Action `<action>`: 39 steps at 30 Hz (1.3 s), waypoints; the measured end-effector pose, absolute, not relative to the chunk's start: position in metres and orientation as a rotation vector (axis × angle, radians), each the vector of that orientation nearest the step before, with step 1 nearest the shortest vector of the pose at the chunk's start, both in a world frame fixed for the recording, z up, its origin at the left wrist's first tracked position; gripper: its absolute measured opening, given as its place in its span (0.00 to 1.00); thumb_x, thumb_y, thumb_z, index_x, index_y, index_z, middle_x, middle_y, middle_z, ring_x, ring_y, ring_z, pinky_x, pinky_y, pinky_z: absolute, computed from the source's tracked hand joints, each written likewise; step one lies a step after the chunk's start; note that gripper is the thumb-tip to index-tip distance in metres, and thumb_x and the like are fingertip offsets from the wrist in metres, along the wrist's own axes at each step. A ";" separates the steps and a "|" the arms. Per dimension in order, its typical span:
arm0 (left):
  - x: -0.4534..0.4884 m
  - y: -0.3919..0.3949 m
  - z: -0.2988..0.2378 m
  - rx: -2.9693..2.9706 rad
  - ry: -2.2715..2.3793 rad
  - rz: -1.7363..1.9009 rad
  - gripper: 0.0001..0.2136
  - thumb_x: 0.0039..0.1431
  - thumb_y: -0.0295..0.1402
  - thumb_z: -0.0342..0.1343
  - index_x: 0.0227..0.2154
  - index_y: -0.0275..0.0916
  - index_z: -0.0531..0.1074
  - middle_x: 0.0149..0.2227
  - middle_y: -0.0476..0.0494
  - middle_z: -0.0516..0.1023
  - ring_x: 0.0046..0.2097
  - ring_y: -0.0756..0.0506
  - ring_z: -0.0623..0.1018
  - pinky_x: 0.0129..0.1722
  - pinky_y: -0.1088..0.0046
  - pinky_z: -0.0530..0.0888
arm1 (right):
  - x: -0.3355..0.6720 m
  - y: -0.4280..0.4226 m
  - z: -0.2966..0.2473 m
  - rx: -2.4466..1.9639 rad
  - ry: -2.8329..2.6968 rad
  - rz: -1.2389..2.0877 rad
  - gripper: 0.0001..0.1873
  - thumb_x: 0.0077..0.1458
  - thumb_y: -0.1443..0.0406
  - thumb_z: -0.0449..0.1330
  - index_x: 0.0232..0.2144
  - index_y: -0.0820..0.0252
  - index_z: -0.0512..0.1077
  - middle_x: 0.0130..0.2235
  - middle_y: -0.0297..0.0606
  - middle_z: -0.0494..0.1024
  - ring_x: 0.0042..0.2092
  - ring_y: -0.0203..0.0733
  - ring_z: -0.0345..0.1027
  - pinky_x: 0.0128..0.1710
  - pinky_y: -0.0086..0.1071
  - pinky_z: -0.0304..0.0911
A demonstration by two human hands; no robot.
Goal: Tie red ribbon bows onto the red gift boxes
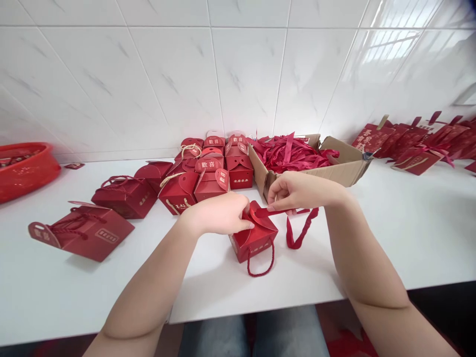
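The red box (259, 239) sits upright, red ribbon (307, 228) trailing from its top.

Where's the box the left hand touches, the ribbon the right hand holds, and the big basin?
Box (260, 232): head view, its lid.
Ribbon (296, 243): head view, bottom of its loop.
Big basin (31, 176): head view, its outer wall.

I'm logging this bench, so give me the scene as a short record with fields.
Left hand: touches the folded top of a red gift box
Right hand: fingers pinch a red satin ribbon that runs to the box top
Cord handle: looped on the side facing the person
Behind: clustered red gift boxes; open cardboard carton holding a pile of red ribbons
Far left: red basin
Surface: white tabletop
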State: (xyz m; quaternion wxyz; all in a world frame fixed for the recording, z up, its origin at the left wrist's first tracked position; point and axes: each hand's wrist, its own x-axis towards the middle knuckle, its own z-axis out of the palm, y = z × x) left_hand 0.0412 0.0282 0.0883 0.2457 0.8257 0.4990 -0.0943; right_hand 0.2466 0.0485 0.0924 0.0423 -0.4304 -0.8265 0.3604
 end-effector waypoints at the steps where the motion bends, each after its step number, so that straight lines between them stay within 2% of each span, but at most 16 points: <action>1: 0.042 0.029 0.088 2.231 1.350 -0.255 0.10 0.54 0.42 0.51 0.29 0.40 0.67 0.25 0.46 0.76 0.25 0.46 0.75 0.19 0.73 0.63 | 0.246 0.048 0.093 -1.317 -2.532 1.111 0.08 0.50 0.62 0.59 0.29 0.60 0.74 0.20 0.30 0.71 0.23 0.32 0.64 0.22 0.25 0.57; 4: 0.041 0.033 0.085 2.192 1.349 -0.199 0.10 0.53 0.41 0.53 0.32 0.40 0.68 0.27 0.47 0.77 0.26 0.47 0.75 0.20 0.74 0.65 | 0.246 0.048 0.092 -1.319 -2.558 1.111 0.10 0.50 0.62 0.59 0.34 0.60 0.76 0.21 0.31 0.72 0.23 0.33 0.64 0.22 0.25 0.56; 8: 0.038 0.035 0.082 2.259 1.338 -0.098 0.15 0.50 0.41 0.56 0.40 0.40 0.70 0.29 0.48 0.78 0.27 0.46 0.75 0.19 0.73 0.64 | 0.247 0.051 0.089 -1.318 -2.595 1.043 0.14 0.51 0.60 0.59 0.38 0.60 0.76 0.24 0.34 0.75 0.26 0.34 0.66 0.24 0.26 0.57; 11: 0.038 0.036 0.080 2.279 1.317 -0.037 0.13 0.52 0.41 0.54 0.37 0.40 0.72 0.27 0.47 0.77 0.24 0.47 0.73 0.19 0.73 0.63 | 0.249 0.052 0.088 -1.343 -2.595 0.988 0.15 0.51 0.59 0.59 0.40 0.60 0.76 0.30 0.36 0.78 0.30 0.37 0.69 0.26 0.27 0.59; 14: 0.039 0.036 0.080 2.218 1.297 0.051 0.10 0.53 0.38 0.52 0.33 0.39 0.74 0.27 0.45 0.78 0.26 0.46 0.75 0.22 0.73 0.66 | 0.249 0.052 0.089 -1.311 -2.615 0.963 0.13 0.51 0.62 0.59 0.39 0.59 0.76 0.35 0.37 0.79 0.34 0.38 0.70 0.29 0.28 0.61; 17: 0.040 0.035 0.081 2.140 1.287 0.089 0.09 0.53 0.36 0.51 0.31 0.39 0.73 0.27 0.44 0.79 0.29 0.45 0.78 0.24 0.72 0.69 | 0.249 0.050 0.091 -1.228 -2.664 0.932 0.11 0.51 0.64 0.57 0.36 0.58 0.77 0.34 0.36 0.79 0.33 0.38 0.70 0.30 0.28 0.62; 23: 0.042 0.035 0.083 2.026 1.267 0.072 0.10 0.53 0.39 0.52 0.27 0.37 0.72 0.24 0.45 0.78 0.28 0.45 0.78 0.28 0.70 0.74 | 0.247 0.048 0.091 -1.179 -2.661 0.925 0.09 0.50 0.66 0.57 0.33 0.58 0.77 0.34 0.35 0.79 0.33 0.37 0.69 0.30 0.28 0.62; 30: 0.041 0.033 0.083 2.024 1.272 0.089 0.08 0.52 0.38 0.54 0.27 0.38 0.72 0.24 0.44 0.78 0.29 0.45 0.79 0.29 0.71 0.73 | 0.244 0.048 0.089 -1.169 -2.646 0.957 0.10 0.49 0.66 0.57 0.32 0.59 0.78 0.33 0.35 0.79 0.33 0.38 0.69 0.31 0.29 0.61; 35: 0.041 0.033 0.082 2.077 1.255 0.059 0.06 0.51 0.34 0.52 0.23 0.38 0.69 0.24 0.44 0.78 0.28 0.44 0.78 0.25 0.72 0.70 | 0.242 0.049 0.088 -1.210 -2.642 0.968 0.11 0.49 0.66 0.57 0.32 0.59 0.79 0.33 0.36 0.80 0.34 0.39 0.69 0.31 0.30 0.62; 39: 0.041 0.031 0.083 2.125 1.244 0.101 0.06 0.53 0.33 0.50 0.25 0.38 0.69 0.25 0.44 0.78 0.28 0.44 0.78 0.24 0.72 0.69 | 0.243 0.048 0.087 -1.207 -2.619 0.939 0.12 0.51 0.62 0.57 0.34 0.58 0.78 0.35 0.37 0.79 0.34 0.40 0.69 0.33 0.31 0.61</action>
